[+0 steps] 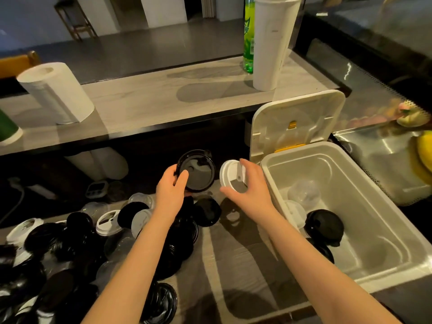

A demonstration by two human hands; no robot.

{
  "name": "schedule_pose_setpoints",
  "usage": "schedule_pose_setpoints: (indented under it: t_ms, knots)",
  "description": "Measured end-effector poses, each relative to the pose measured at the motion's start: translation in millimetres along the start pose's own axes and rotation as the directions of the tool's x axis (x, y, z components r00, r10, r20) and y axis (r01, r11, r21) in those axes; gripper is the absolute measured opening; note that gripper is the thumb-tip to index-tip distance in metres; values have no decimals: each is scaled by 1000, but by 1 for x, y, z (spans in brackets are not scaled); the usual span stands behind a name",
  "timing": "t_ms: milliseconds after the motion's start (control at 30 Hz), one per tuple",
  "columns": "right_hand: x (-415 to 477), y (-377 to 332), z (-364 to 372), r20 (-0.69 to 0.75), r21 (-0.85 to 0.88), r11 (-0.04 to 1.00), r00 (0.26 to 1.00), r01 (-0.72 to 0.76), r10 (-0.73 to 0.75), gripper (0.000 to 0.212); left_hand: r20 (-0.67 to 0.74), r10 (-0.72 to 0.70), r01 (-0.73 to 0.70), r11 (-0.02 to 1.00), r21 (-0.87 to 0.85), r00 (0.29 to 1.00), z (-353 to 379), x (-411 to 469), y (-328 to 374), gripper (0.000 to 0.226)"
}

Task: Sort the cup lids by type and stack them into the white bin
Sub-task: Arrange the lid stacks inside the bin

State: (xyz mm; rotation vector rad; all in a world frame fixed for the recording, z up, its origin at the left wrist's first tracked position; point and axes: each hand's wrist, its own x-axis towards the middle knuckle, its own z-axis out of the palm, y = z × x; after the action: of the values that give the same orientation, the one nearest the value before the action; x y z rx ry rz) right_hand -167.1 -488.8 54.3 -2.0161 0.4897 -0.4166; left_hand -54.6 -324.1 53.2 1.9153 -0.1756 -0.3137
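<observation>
A black lid (197, 170) is gripped at its rim by the left hand (170, 190), and a white lid (231, 175) is pinched by the right hand (249, 187), both raised above the unsorted pile (77, 244); sorting appears under way; the white bin (350, 272), just right, already holds clear, white and black lids; matching stacks must be found next

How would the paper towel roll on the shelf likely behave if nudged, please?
The paper towel roll stands on end on the shelf, so a push high up would probably tip it. Once on its side, its round shape would likely let it roll. The hollow core and soft paper suggest it is light and squashy.
</observation>
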Motion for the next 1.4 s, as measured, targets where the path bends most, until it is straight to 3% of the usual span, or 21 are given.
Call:
schedule_pose_setpoints:
  t_ms: [167,300,367,500,567,667,800,900,1167,1333,1400]
  knots:
    - [0,-7,-52,-78,44,996,995,73,-69,79,-61,124,-121,992,42,990,27,-24,39,49]
    - [0,16,-101,-87,-35,999,996,22,-25,78,-48,172,-168,982,88,984,63,-43,64,40]
    - [1,36,-122,-28,-146,989,1000,-7,3,80,-28,161,-158,983,94,987,81,-49,69,35]
    - [-1,72,-147,262,-239,967,953,-89,153,85,-14,126,-125,989,80,992,112,-61,69,22]
    - [1,82,-151,393,-422,906,908,34,149,81,-20,118,-116,990,74,993,121,-67,68,26]
    - [8,88,-143,582,-624,718,796,308,164,77,-39,124,-120,989,86,992,129,-74,64,33]
    - [22,105,-124,693,-685,533,669,497,267,85,-86,95,-85,991,105,992,126,-79,61,39]
    - [25,116,-112,728,-661,479,649,578,221,73,-117,74,-64,994,84,990,124,-85,56,39]
    - [31,135,-111,746,-615,578,632,536,208,91,-154,24,-16,998,58,988,124,-94,43,43]
    - [27,138,-114,740,-631,518,650,578,175,85,-154,44,-39,999,29,987,130,-99,46,39]
    - [27,136,-119,745,-621,561,635,547,205,90,-151,52,-47,998,30,987,131,-100,46,40]
